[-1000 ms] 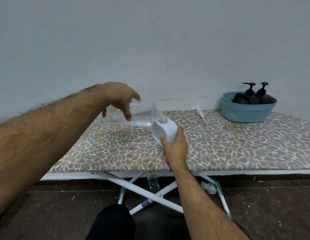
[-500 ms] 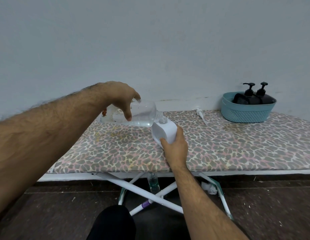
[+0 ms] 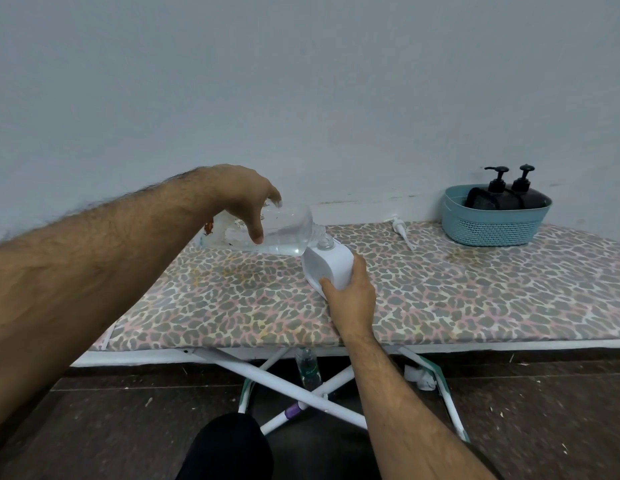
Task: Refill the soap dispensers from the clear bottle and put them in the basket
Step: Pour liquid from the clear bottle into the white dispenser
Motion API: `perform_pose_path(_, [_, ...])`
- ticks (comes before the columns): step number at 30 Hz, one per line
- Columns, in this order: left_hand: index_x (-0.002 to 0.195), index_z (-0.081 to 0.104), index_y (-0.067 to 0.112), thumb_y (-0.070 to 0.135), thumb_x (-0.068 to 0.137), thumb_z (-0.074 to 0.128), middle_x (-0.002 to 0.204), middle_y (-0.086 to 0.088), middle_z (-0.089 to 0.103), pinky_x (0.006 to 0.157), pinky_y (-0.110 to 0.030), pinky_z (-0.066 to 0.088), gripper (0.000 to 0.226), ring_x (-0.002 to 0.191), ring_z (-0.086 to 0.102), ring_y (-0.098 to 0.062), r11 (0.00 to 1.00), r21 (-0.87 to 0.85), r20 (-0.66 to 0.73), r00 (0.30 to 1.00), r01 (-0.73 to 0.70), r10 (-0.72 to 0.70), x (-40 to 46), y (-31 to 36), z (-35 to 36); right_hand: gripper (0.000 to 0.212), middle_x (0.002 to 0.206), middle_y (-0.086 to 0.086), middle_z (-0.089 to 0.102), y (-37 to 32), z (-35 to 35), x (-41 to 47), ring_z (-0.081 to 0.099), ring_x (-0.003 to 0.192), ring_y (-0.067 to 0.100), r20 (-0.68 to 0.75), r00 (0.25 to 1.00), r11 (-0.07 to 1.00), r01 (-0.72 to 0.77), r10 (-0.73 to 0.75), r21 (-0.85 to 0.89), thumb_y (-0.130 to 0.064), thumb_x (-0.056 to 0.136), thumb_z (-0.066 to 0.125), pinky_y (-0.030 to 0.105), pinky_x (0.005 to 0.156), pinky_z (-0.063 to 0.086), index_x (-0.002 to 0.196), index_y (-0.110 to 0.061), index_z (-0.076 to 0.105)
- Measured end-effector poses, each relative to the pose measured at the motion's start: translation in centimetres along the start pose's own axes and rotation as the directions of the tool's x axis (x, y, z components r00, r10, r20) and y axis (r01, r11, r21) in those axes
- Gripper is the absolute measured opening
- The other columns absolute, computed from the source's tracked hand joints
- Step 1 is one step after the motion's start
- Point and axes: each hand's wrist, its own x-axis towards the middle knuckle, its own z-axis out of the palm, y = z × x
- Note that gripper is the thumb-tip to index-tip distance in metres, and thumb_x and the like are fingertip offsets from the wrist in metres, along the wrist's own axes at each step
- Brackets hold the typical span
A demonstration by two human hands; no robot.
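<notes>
On the leopard-print ironing board [image 3: 440, 289], the left hand [image 3: 239, 199] gripped the tipped clear plastic bottle [image 3: 280, 233], mouth at the opening of the white rounded soap dispenser [image 3: 329, 268], which the right hand [image 3: 353, 299] clasped. At the board's far right stood the teal woven plastic basket [image 3: 495, 226] (two black pump dispensers [image 3: 509, 195] inside); a white pump head [image 3: 402, 232] lay left of it.

Plain pale blue-grey wall [image 3: 301, 81] behind, dark brown floor [image 3: 93, 427] with small white specks below, and between them an ironing board [image 3: 474, 299] with a leopard-pattern cover on crossed white legs [image 3: 267, 374], all in soft even light.
</notes>
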Motion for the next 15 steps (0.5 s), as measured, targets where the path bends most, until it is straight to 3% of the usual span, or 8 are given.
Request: perform_pose_path(15, [0.149, 0.037, 0.033, 0.046, 0.074, 0.082, 0.142, 0.002, 0.053, 0.086, -0.033, 0.038, 0.088, 0.128, 0.048, -0.022, 1.000, 0.013, 0.010, 1.000, 0.018, -0.019, -0.66, 0.58, -0.79, 0.063, 0.126, -0.002, 0.062, -0.01, 0.02, -0.08, 0.061, 0.106, 0.019, 0.000, 1.000, 1.000, -0.013, 0.013, 0.002, -0.031, 0.085, 0.075, 0.043, 0.087, 0.057, 0.139, -0.028, 0.043])
